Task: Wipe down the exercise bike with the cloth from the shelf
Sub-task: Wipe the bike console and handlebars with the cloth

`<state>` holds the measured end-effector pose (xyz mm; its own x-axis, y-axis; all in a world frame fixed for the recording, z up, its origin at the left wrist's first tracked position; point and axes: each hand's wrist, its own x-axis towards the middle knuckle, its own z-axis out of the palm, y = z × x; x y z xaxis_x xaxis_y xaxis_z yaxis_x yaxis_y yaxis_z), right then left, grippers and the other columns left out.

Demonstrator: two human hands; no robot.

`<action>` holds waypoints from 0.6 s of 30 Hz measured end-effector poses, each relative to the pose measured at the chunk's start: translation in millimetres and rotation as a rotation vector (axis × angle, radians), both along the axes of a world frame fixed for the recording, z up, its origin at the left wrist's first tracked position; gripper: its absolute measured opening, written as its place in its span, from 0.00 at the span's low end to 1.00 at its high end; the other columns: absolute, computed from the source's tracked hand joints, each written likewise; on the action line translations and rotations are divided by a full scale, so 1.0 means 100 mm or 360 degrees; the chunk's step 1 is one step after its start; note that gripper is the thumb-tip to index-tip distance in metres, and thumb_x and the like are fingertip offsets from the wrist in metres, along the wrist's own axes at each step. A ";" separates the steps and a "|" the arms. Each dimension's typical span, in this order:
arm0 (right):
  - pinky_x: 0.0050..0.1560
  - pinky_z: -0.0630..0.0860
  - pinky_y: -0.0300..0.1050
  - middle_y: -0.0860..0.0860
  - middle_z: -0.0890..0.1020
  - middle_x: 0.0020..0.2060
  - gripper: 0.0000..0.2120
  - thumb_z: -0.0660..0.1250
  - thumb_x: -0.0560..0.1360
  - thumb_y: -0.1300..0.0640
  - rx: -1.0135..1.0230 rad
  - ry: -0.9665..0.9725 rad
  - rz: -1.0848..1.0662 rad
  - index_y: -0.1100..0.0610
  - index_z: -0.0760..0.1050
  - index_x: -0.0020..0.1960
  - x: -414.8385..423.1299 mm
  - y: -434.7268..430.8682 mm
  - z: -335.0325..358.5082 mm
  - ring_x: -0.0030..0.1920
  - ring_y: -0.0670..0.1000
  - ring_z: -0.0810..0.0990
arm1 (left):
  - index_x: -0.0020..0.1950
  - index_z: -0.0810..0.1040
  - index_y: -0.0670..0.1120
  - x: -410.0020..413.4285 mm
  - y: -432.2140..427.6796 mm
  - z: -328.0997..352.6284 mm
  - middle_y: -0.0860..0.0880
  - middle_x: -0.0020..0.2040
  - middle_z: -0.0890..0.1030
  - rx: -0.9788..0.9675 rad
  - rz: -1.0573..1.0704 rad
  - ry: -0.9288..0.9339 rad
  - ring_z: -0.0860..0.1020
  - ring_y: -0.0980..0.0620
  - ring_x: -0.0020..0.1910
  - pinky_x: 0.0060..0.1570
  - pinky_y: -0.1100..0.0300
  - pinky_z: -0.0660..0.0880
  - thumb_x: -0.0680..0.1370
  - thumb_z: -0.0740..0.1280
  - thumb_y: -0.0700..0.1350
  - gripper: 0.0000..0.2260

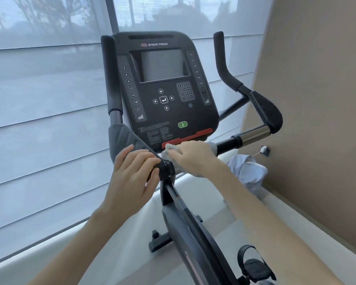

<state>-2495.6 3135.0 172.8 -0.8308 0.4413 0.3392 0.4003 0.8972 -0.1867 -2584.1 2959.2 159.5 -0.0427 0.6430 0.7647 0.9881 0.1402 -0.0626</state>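
The black exercise bike (164,79) stands in front of me with its dark console facing up. My right hand (193,157) presses a grey cloth (169,150) onto the handlebar's middle section, just below the console's red strip. Most of the cloth is hidden under the hand. My left hand (132,171) rests on the left handlebar grip (132,140), fingers curled over its inner end beside the cloth. The right handlebar (263,112), with a chrome sensor band, is untouched.
A large window with sheer horizontal blinds (49,120) fills the left and back. A tan wall (317,120) stands close on the right, with a pale bundle of fabric (247,171) against it. A right pedal with a strap (255,264) sits low.
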 end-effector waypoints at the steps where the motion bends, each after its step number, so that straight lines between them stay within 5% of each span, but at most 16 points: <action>1: 0.42 0.70 0.49 0.48 0.78 0.34 0.28 0.43 0.78 0.40 0.0054 0.0136 0.0063 0.53 0.76 0.40 0.00 -0.10 -0.05 0.37 0.50 0.73 | 0.49 0.81 0.42 0.02 0.04 0.00 0.47 0.49 0.81 -0.0012 -0.0002 -0.0007 0.77 0.47 0.52 0.67 0.49 0.63 0.79 0.59 0.44 0.12; 6: 0.42 0.69 0.46 0.50 0.80 0.38 0.21 0.52 0.79 0.47 0.0338 0.0546 0.0299 0.55 0.80 0.50 0.24 0.14 -0.24 0.39 0.51 0.75 | 0.48 0.81 0.44 0.05 0.20 -0.02 0.49 0.48 0.81 -0.0060 -0.0026 0.0020 0.78 0.48 0.49 0.66 0.49 0.64 0.78 0.60 0.44 0.10; 10: 0.42 0.70 0.47 0.54 0.79 0.38 0.19 0.54 0.78 0.50 0.0300 0.0616 0.0253 0.61 0.79 0.47 0.41 0.51 -0.30 0.38 0.55 0.75 | 0.48 0.83 0.45 0.08 0.31 -0.03 0.50 0.45 0.83 -0.0079 0.0010 0.0045 0.80 0.49 0.46 0.66 0.50 0.63 0.78 0.62 0.45 0.10; 15: 0.39 0.70 0.46 0.53 0.79 0.31 0.23 0.50 0.78 0.48 0.0319 0.0531 0.0065 0.59 0.79 0.41 0.51 0.87 -0.21 0.33 0.55 0.76 | 0.46 0.84 0.45 0.08 0.34 -0.01 0.51 0.43 0.83 -0.0123 0.0040 0.0061 0.80 0.49 0.46 0.67 0.48 0.63 0.76 0.65 0.45 0.08; 18: 0.43 0.69 0.46 0.50 0.80 0.34 0.23 0.49 0.78 0.44 0.0090 0.0306 -0.0081 0.52 0.80 0.44 0.44 0.86 -0.11 0.39 0.52 0.78 | 0.46 0.84 0.45 0.12 0.35 -0.01 0.50 0.43 0.83 -0.0124 0.0091 0.0069 0.80 0.49 0.47 0.66 0.48 0.64 0.76 0.65 0.45 0.08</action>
